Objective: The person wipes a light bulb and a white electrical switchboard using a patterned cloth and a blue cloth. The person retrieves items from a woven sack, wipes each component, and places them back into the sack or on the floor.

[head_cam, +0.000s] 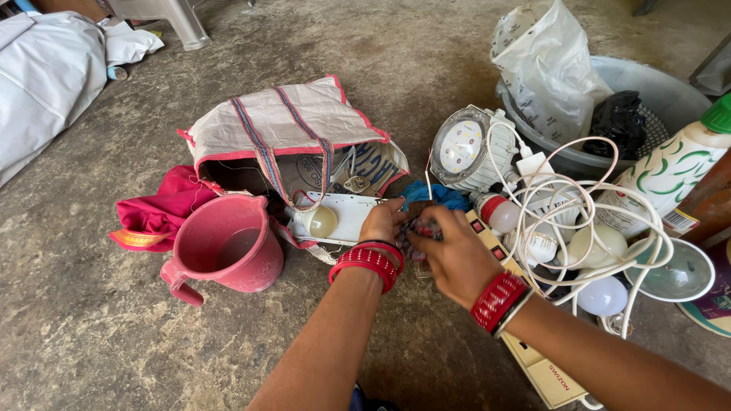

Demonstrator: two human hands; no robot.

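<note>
My left hand and my right hand meet over the concrete floor, both gripping a small crumpled dark patterned cloth. Both wrists wear red bangles. Under my right hand lies a long cream power strip with red switches. Just left of my left hand a white flat fitting with a round bulb pokes out of a woven white bag with pink trim. A blue cloth lies just beyond the hands.
A pink plastic jug stands left, beside a red cloth. Right of the hands lie a round white lamp, tangled white cable, several bulbs, a white-and-green bottle and a grey tub holding bags.
</note>
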